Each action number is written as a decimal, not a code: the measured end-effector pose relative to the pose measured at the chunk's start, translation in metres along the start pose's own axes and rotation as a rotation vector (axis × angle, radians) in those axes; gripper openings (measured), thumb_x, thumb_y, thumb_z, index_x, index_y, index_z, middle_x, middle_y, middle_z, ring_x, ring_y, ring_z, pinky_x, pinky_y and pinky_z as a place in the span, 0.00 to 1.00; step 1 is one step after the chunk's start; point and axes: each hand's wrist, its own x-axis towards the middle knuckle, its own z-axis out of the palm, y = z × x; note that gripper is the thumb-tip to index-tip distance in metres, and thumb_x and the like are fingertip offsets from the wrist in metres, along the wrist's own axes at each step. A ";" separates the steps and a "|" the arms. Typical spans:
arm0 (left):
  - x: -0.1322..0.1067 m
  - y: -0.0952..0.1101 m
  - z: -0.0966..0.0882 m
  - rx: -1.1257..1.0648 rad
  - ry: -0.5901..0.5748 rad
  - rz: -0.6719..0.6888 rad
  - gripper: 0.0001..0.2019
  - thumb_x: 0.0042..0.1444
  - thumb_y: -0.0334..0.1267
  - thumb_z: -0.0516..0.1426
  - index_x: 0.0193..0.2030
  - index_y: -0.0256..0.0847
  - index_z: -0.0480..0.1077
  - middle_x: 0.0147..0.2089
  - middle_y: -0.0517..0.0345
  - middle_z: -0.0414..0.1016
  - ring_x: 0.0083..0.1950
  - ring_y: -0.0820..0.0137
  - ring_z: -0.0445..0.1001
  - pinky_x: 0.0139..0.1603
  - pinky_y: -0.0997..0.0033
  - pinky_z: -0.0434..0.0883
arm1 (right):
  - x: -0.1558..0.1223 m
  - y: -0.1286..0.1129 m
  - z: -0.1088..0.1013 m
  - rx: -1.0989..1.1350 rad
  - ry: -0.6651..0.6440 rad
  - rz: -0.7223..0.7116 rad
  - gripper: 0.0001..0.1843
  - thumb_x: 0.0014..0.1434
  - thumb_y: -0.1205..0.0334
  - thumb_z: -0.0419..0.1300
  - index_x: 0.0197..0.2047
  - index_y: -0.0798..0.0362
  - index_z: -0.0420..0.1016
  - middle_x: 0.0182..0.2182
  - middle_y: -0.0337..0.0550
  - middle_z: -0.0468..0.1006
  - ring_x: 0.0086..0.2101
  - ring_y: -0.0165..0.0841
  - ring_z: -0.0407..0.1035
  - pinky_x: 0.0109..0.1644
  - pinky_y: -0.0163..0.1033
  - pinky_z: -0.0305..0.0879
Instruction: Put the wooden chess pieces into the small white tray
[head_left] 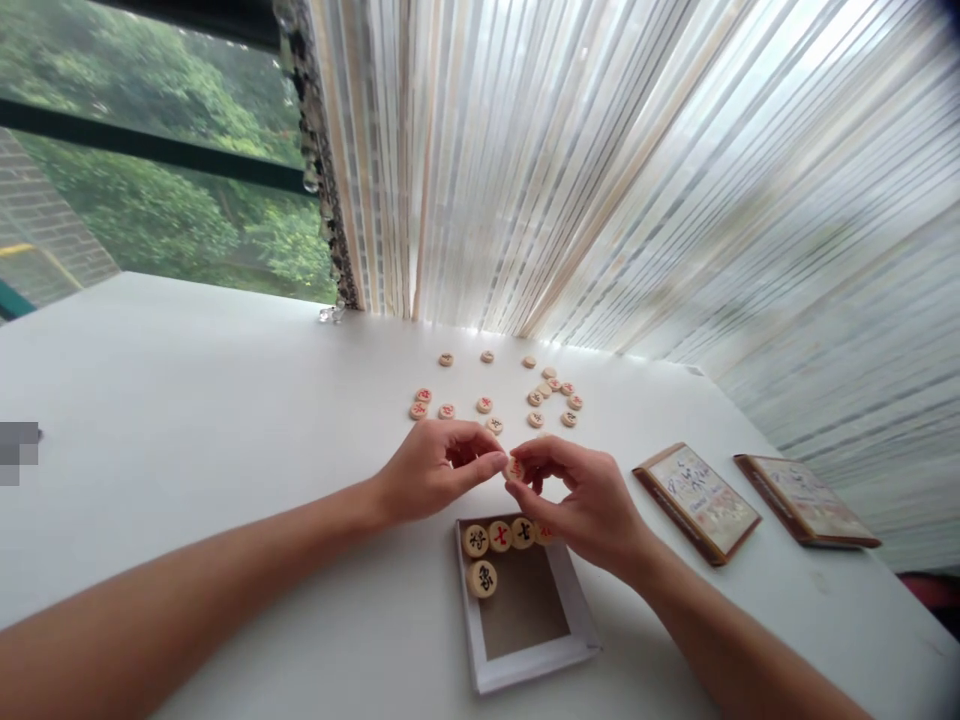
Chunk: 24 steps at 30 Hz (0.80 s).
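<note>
Both hands are close together above the white surface point(187, 400). The left hand point(439, 472) and the right hand point(581, 505) pinch one round wooden piece point(514, 469) between their fingers. That piece is up in the air, just over the edge of a white box point(525, 666) with a brown bottom. Five more pieces sit in the box: four in a row along one side point(499, 536), the last one partly behind the right hand, and one below the row point(481, 578). They have red or black marks. More pieces point(484, 405) lie spread out on the surface past the hands. Two flat picture cards point(697, 503) point(808, 500) lie to the right. Behind are a striped curtain point(600, 170) and a window point(150, 170) with green trees.
</note>
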 end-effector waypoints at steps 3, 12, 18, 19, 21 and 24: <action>0.000 -0.001 0.001 -0.080 -0.035 -0.049 0.11 0.64 0.45 0.65 0.40 0.38 0.82 0.36 0.48 0.86 0.34 0.65 0.82 0.35 0.68 0.76 | -0.002 0.000 0.003 -0.069 0.023 -0.091 0.06 0.63 0.63 0.70 0.43 0.48 0.81 0.33 0.42 0.84 0.31 0.35 0.77 0.37 0.41 0.78; 0.002 -0.007 0.004 -0.260 -0.051 -0.122 0.10 0.58 0.39 0.70 0.41 0.34 0.82 0.39 0.49 0.87 0.38 0.67 0.85 0.41 0.73 0.79 | -0.008 0.015 0.005 -0.038 0.094 -0.210 0.10 0.64 0.69 0.70 0.49 0.51 0.83 0.37 0.43 0.87 0.33 0.32 0.80 0.39 0.38 0.79; 0.003 -0.004 0.005 -0.254 -0.022 -0.123 0.10 0.57 0.38 0.71 0.41 0.33 0.82 0.38 0.49 0.87 0.37 0.68 0.85 0.39 0.73 0.79 | -0.011 0.016 0.003 0.031 0.092 -0.107 0.09 0.64 0.67 0.71 0.48 0.52 0.84 0.38 0.44 0.88 0.34 0.34 0.81 0.41 0.39 0.81; 0.003 -0.004 0.004 -0.251 -0.013 -0.121 0.10 0.57 0.38 0.71 0.41 0.33 0.82 0.37 0.49 0.87 0.36 0.68 0.85 0.38 0.74 0.79 | -0.011 0.016 0.003 0.035 0.093 -0.097 0.09 0.64 0.66 0.71 0.48 0.52 0.84 0.39 0.44 0.89 0.34 0.34 0.81 0.42 0.40 0.81; 0.003 -0.004 0.004 -0.241 -0.005 -0.113 0.09 0.57 0.37 0.71 0.40 0.33 0.82 0.37 0.48 0.87 0.36 0.68 0.85 0.37 0.73 0.79 | -0.011 0.017 0.001 0.038 0.094 -0.081 0.09 0.65 0.66 0.70 0.48 0.51 0.85 0.39 0.44 0.89 0.34 0.34 0.81 0.42 0.41 0.80; 0.003 -0.004 0.003 -0.216 -0.014 -0.096 0.08 0.57 0.36 0.70 0.40 0.33 0.82 0.38 0.48 0.87 0.37 0.67 0.85 0.38 0.73 0.80 | -0.011 0.018 0.000 0.036 0.094 -0.049 0.06 0.66 0.64 0.70 0.47 0.50 0.86 0.38 0.44 0.89 0.35 0.36 0.82 0.43 0.41 0.79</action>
